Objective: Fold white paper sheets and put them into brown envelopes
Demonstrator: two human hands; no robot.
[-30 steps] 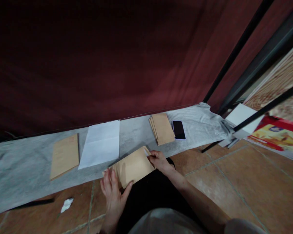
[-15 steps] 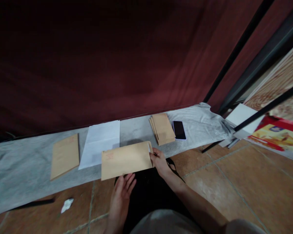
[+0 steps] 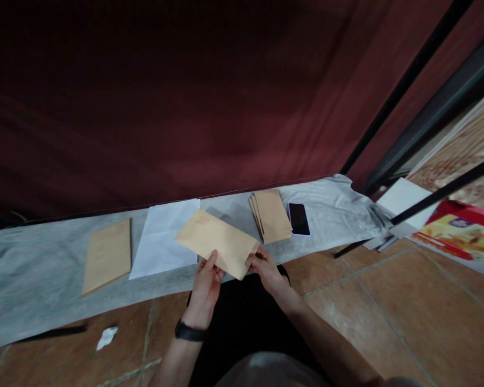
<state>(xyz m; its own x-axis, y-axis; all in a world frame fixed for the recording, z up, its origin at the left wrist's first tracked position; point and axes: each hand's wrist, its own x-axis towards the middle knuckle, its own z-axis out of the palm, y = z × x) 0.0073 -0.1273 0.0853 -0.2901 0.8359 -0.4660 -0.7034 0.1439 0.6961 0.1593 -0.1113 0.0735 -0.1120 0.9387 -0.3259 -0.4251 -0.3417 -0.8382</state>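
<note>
A brown paper envelope with faint red print at one corner is held up over the front edge of the cloth-covered bench. My left hand grips its lower edge, thumb on top and fingers beneath. At the envelope's right end, my right hand has its fingers closed on the flap end; its fingertips are partly hidden there. Behind the envelope lies white paper, flat on the cloth. To the left rests a brown envelope stack, and to the right several more brown envelopes are fanned slightly.
A phone lies beside the right-hand envelopes. Grey cloth covers the narrow bench, against a dark red curtain. Black metal bars and a red and yellow box stand at right. Crumpled tissue lies on the tiled floor.
My left hand has moved up from below and taken hold of the envelope. The envelope has turned, its left end raised and its right end lower. My right hand keeps its hold.
</note>
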